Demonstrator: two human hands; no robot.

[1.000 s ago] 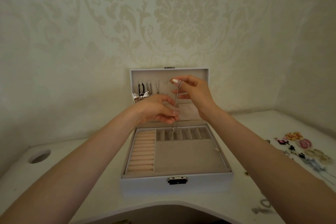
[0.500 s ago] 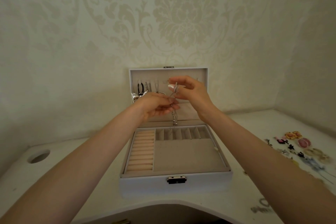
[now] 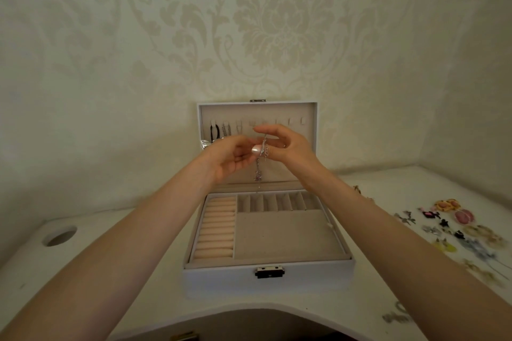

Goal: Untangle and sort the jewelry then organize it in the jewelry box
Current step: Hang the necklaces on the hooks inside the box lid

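Much of the open lid is hidden behind the two raised hands, and the hung pieces at its left are seen only in part. The fine links of the silver chain are blurred where they are bunched against the fingers. The chain is held up in front of the lid of the white jewelry box, above its back row of slots. It is pinched near the top by the curled fingers of the right hand and gripped just beside by the thumb and curled fingers of the left hand. A small pendant end hangs free below both hands, above the tray. Loose earrings and charms are spread on the white table to the right, apart from the box. A dark piece near the bottom edge is too blurred to be named.
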